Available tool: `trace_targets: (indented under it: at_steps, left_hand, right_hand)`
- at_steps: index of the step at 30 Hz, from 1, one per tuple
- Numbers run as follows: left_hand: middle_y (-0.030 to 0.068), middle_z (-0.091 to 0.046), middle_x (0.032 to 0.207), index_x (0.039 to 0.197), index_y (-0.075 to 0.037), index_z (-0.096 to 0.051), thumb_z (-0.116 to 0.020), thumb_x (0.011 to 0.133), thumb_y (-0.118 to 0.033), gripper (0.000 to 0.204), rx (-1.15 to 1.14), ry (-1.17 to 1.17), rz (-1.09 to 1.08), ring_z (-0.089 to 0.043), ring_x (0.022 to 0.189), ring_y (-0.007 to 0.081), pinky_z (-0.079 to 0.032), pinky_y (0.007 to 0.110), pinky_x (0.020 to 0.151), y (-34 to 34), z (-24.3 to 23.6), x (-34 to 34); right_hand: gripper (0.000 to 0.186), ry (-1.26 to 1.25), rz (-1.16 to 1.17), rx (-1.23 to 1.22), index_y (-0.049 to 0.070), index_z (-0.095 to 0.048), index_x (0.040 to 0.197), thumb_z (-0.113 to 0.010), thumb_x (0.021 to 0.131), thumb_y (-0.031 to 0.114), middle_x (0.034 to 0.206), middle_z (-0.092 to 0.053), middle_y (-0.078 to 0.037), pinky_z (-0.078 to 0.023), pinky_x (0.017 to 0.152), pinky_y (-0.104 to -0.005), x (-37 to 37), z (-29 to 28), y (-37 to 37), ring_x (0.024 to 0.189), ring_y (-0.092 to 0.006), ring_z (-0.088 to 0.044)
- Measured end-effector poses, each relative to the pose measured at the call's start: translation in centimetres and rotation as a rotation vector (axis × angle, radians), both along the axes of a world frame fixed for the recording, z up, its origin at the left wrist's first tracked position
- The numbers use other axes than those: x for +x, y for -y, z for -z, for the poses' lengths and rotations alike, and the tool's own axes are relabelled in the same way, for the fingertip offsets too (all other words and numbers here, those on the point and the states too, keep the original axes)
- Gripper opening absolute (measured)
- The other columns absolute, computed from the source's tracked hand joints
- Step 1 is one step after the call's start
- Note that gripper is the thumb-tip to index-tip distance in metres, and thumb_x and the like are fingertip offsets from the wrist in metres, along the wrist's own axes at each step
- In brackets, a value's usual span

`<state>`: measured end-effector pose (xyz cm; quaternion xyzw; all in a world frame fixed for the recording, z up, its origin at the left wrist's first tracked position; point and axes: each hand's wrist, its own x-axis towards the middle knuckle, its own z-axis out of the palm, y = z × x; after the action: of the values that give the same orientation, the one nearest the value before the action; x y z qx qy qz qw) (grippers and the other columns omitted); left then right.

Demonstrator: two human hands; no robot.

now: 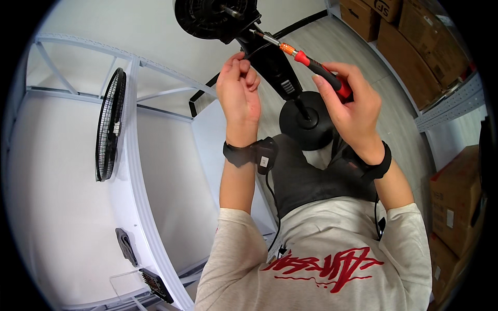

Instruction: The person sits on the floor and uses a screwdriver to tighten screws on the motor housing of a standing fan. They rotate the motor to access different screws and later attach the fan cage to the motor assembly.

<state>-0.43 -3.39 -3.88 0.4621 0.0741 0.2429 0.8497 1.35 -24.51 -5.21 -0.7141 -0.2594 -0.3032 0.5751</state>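
Observation:
My right hand (pixel 355 98) is closed round the black-and-red handle of a screwdriver (pixel 316 66). Its orange collar and metal shaft point up and left, the tip beside the neck of a black pedestal fan (pixel 272 67). Whether the tip touches the fan I cannot tell. My left hand (pixel 239 85) is at the left of the fan's neck, palm side showing and fingers curled in. Anything inside those fingers is hidden. At the top, the fan's motor head (pixel 210 18) shows its bare shaft, without blades or grille. Its round base (pixel 307 122) rests on the floor.
On the white shelf unit (pixel 136 155) at left stand a round black fan grille (pixel 110 124), a grey folded item (pixel 125 246) and a dark case of small bits (pixel 155 286). Cardboard boxes (pixel 412 44) fill the right side. Cables run from both black wrist straps.

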Motion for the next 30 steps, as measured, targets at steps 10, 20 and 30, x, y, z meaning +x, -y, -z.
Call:
trace_targets:
  at_steps: [10, 20, 30]
  left_hand:
    - [-0.0071, -0.039, 0.072, 0.085, -0.004, -0.056, -0.080, 0.089, -0.035, 0.039, 0.757, -0.019, -0.523, -0.031, 0.062, 0.0047, -0.028, 0.021, 0.056, 0.2, -2.5, 2.6]
    - [-0.0078, -0.034, 0.061, 0.073, -0.003, -0.054, -0.078, 0.092, -0.032, 0.042, 0.939, 0.031, -0.719, -0.030, 0.058, 0.0062, -0.028, 0.024, 0.053, -1.0, -2.3, 3.9]
    - [-0.0072, -0.041, 0.061, 0.073, -0.003, -0.055, -0.079, 0.091, -0.036, 0.045, 0.935, 0.031, -0.704, -0.036, 0.058, 0.0049, -0.032, 0.023, 0.053, -1.3, -2.2, 4.1]
  right_hand:
    - [0.018, 0.105, 0.028, -0.053, 0.007, -0.069, 0.099, -0.079, 0.085, 0.013, 0.072, -0.066, -0.005, -0.043, 0.049, -0.0254, 1.0, -2.1, -0.9, 0.056, -0.0136, -0.060]
    - [0.018, 0.283, 0.136, -0.130, 0.010, -0.068, 0.096, -0.079, 0.083, 0.016, 0.072, -0.065, -0.002, -0.044, 0.049, -0.0310, 1.4, -3.0, -1.8, 0.055, -0.0200, -0.060]
    - [0.018, 0.382, 0.191, -0.179, 0.012, -0.065, 0.093, -0.079, 0.082, 0.017, 0.072, -0.064, 0.000, -0.043, 0.047, -0.0318, 2.1, -3.7, -2.4, 0.055, -0.0201, -0.060]
